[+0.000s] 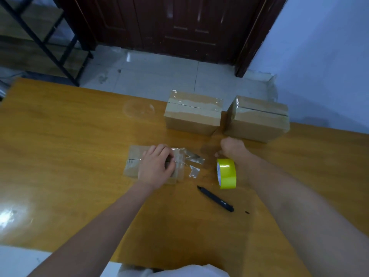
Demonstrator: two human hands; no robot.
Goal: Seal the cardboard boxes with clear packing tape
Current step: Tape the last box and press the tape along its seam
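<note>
Two boxes, one at the far middle [192,114] and one to its right [257,119], stand at the far side of the tabletop [60,136], each with clear tape already over its top seam. The third box [133,163] lies nearer. The left hand [156,166] rests on it, fingers loosely curved and pressing down near its right end. A crumpled strip of tape [192,162] trails off that end toward the roll [226,173], which stands on edge. The right hand [232,147] hovers just behind the roll, fingers curled; whether they pinch the tape cannot be told. A pen [215,198] lies near. The step in hand is probably sealing this last box. Next the strip likely needs pulling taut, smoothing and cutting.
</note>
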